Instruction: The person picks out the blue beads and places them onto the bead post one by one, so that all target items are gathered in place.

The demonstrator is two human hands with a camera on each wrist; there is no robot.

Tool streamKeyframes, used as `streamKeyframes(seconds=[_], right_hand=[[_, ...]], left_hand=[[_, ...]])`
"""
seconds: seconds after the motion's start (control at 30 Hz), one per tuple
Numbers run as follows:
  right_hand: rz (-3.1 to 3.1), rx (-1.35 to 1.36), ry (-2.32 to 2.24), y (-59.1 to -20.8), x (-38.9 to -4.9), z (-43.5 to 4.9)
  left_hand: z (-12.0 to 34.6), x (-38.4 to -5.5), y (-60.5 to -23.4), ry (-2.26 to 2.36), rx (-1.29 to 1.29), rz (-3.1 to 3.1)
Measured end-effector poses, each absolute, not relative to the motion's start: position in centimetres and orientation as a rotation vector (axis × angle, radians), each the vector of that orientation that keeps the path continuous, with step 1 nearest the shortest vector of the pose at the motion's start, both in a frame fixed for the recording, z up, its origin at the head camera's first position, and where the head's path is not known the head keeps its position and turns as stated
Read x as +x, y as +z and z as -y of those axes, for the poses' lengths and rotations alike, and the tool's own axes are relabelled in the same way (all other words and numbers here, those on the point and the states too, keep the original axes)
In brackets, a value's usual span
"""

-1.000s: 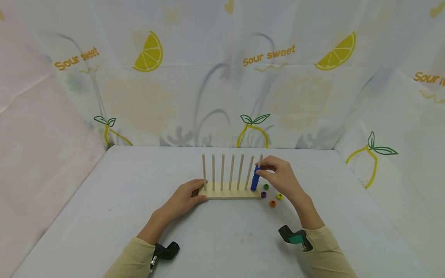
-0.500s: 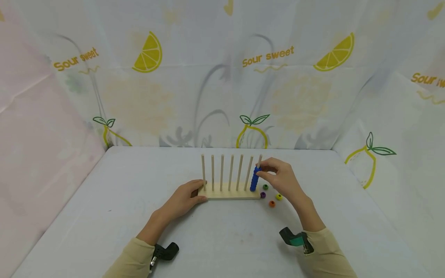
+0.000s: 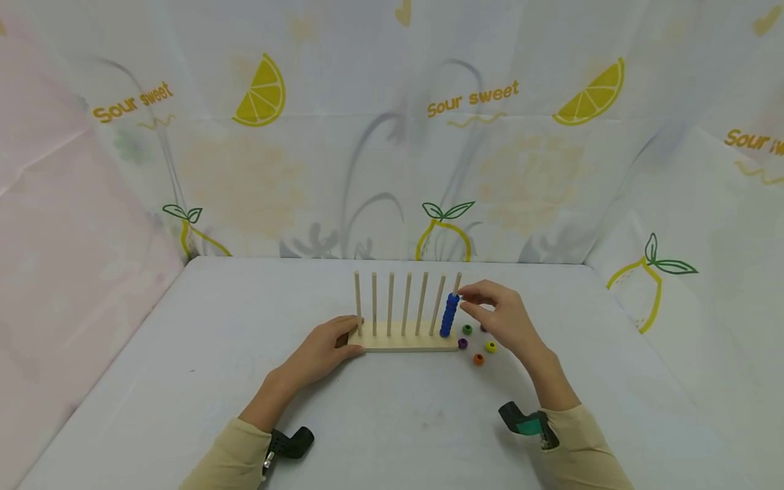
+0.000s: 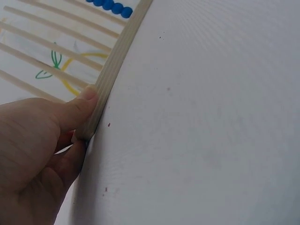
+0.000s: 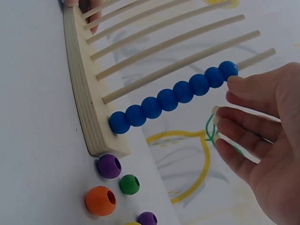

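Note:
A wooden base [image 3: 404,343] carries a row of several upright pegs [image 4: 56,48]. On the rightmost peg sits a stack of several blue beads [image 5: 167,100]; its tip shows above them. My left hand [image 3: 322,347] grips the base's left end, thumb on the front side, as the left wrist view [image 4: 37,140] also shows. Beside the top of the blue stack is my right hand [image 3: 499,316], holding nothing, its fingers loosely bent and spread from the thumb. In the right wrist view the thumb of this hand [image 5: 276,140] overlaps the top bead; whether it touches cannot be told.
Loose beads lie right of the base: purple [image 5: 109,166], green [image 5: 129,184], orange [image 5: 100,201] and yellow [image 3: 491,347]. A second purple bead [image 5: 147,219] lies partly out of view. The white table [image 3: 392,422] ends at a lemon-print cloth [image 3: 331,170].
My right hand has let go of the top blue bead and moved slightly right, away from the peg. A bead behind that hand has come into view. The left hand stays on the base.

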State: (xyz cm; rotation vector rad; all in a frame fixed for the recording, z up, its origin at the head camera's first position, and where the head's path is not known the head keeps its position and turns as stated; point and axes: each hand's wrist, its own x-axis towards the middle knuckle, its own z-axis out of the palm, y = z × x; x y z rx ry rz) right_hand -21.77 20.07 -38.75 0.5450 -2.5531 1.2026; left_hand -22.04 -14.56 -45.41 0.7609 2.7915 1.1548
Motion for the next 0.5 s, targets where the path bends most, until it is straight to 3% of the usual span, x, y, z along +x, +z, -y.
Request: streamKeyframes(seconds=[0.5], right_hand=[[2.688, 0.466, 0.914, -39.8, -21.8, -22.0]], left_hand=[[14.7, -21.7, -45.1, 1.058, 0.705, -2.827]])
